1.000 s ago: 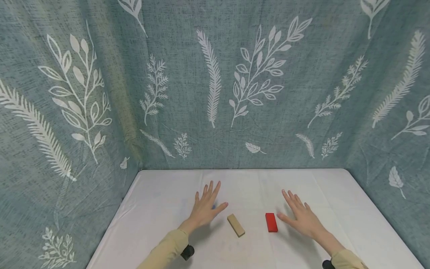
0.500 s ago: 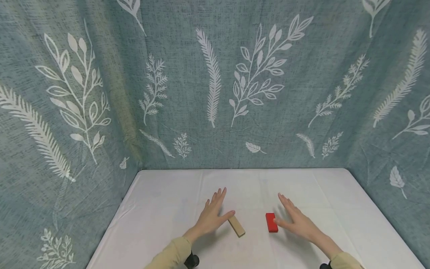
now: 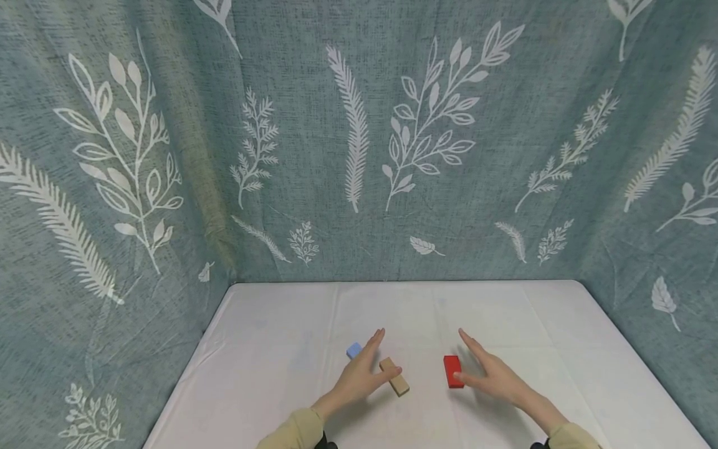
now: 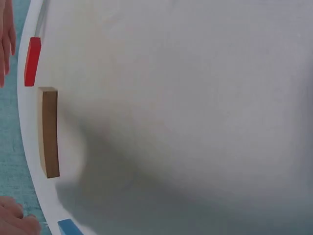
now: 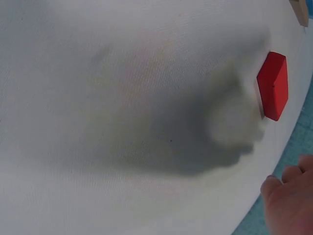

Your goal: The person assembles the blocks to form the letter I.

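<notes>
My left hand (image 3: 359,378) hovers above the table with fingers extended, its thumb in front of part of a tan wooden block (image 3: 399,383). Just beyond that hand, a blue block (image 3: 354,350) is partly covered by it. On the other side my right hand (image 3: 496,376) is also raised with straight fingers, and its thumb overlaps a red block (image 3: 452,368) in the head view. Neither hand holds anything. The left wrist view shows the wooden block (image 4: 50,133) between the red block (image 4: 32,61) and the blue block (image 4: 69,227). In the right wrist view the red block (image 5: 274,87) lies apart from the fingers.
A white cloth covers the table (image 3: 269,324), whose back corners are rounded. Blue-green curtains (image 3: 314,156) with white leaf prints enclose its back and sides. Dark camera mounts sit at both wrists.
Both hands have drawn nearer to each other and slightly toward the person, their fingers coming closer together. The blue block shows more beyond the left hand. The blocks have stayed in place.
</notes>
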`<move>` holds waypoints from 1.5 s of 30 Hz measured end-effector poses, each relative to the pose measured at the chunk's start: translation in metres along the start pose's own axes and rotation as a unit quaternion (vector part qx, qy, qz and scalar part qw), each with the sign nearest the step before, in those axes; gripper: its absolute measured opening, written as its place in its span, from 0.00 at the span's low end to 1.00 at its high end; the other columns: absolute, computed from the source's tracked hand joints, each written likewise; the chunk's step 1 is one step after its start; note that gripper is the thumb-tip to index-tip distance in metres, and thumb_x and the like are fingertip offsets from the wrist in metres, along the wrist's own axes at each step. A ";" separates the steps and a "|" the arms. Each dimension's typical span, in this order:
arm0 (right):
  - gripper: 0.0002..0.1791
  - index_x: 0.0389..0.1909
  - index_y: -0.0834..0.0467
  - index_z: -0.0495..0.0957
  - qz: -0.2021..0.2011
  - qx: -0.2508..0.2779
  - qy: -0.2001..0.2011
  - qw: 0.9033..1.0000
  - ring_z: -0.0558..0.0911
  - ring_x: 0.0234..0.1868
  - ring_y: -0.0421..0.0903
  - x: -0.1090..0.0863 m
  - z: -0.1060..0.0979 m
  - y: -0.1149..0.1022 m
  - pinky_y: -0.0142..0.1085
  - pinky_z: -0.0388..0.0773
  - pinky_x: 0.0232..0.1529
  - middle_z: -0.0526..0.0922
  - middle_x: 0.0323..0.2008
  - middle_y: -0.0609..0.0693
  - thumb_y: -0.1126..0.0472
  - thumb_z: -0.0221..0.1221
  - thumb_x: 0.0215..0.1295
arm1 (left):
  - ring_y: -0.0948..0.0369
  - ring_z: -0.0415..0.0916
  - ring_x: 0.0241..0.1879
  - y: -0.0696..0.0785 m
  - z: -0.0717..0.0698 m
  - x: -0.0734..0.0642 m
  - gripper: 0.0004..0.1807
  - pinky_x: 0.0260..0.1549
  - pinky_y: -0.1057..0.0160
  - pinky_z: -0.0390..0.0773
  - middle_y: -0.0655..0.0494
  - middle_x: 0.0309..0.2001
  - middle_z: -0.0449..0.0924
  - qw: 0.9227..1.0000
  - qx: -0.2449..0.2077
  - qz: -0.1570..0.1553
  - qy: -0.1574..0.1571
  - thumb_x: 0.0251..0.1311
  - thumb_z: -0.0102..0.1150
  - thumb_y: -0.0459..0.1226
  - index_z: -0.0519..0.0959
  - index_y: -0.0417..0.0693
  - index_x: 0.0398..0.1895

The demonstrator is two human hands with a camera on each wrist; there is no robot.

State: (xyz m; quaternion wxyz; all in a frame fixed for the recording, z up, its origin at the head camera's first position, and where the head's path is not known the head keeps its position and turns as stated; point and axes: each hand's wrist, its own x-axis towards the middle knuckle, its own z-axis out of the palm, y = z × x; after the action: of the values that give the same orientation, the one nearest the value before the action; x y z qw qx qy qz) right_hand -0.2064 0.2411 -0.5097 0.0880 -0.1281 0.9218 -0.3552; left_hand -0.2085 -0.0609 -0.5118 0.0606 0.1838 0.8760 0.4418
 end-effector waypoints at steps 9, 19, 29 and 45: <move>0.50 0.74 0.55 0.49 -0.001 0.000 -0.007 1.000 0.62 0.68 0.67 0.001 0.005 0.003 0.63 0.65 0.62 0.59 0.70 0.65 0.44 0.64 0.56 | 0.41 0.60 0.68 -0.003 0.008 -0.005 0.44 0.66 0.41 0.62 0.37 0.69 0.61 1.000 0.001 -0.008 -0.001 0.58 0.61 0.51 0.57 0.36 0.70; 0.47 0.72 0.58 0.56 0.016 0.000 -0.017 1.000 0.63 0.68 0.65 0.003 0.008 0.005 0.63 0.65 0.62 0.64 0.68 0.64 0.47 0.66 0.54 | 0.38 0.63 0.65 -0.008 0.019 -0.012 0.46 0.64 0.40 0.63 0.32 0.64 0.65 0.999 -0.015 -0.026 0.016 0.52 0.66 0.51 0.61 0.29 0.66; 0.45 0.69 0.61 0.61 -0.006 0.006 -0.026 1.000 0.65 0.67 0.64 0.005 0.012 0.011 0.60 0.64 0.64 0.68 0.66 0.62 0.47 0.67 0.54 | 0.40 0.67 0.62 -0.013 0.030 -0.014 0.44 0.62 0.42 0.67 0.33 0.60 0.70 0.997 0.004 -0.039 0.063 0.46 0.71 0.48 0.66 0.28 0.61; 0.43 0.66 0.65 0.64 -0.035 -0.007 -0.028 0.999 0.67 0.66 0.63 0.008 0.014 0.019 0.56 0.67 0.63 0.71 0.64 0.62 0.52 0.69 0.52 | 0.43 0.74 0.56 -0.014 0.036 -0.014 0.43 0.57 0.45 0.73 0.38 0.56 0.75 0.993 0.066 -0.030 0.089 0.39 0.75 0.48 0.71 0.30 0.57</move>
State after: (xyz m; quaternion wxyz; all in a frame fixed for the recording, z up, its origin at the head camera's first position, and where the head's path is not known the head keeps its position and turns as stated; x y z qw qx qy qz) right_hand -0.2140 0.2437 -0.5337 0.1009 -0.1709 0.9164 -0.3477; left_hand -0.1898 -0.0466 -0.5450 -0.0166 0.1209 0.9104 0.3954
